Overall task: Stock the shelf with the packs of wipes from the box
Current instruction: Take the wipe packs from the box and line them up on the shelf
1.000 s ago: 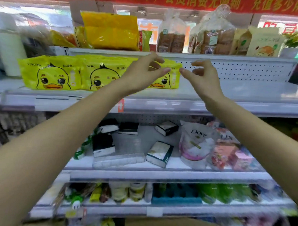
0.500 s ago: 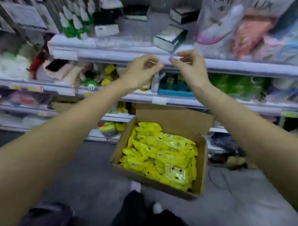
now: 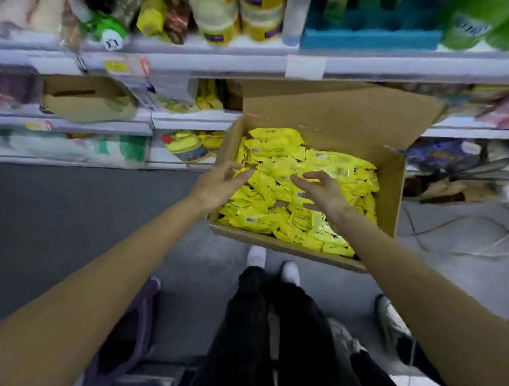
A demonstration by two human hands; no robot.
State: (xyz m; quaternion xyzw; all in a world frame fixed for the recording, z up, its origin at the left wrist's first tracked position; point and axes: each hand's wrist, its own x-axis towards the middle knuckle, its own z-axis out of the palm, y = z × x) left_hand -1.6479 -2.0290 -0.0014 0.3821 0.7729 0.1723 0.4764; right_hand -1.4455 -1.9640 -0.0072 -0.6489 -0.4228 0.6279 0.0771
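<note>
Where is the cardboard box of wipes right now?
In the head view, the cardboard box sits on the floor right of centre, before the lower shelves, just ahead of the white shoes.

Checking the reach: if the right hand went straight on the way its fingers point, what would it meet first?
Most likely the yellow packs heaped in the box, just ahead of the open right hand. How much gap is left is unclear.
</note>
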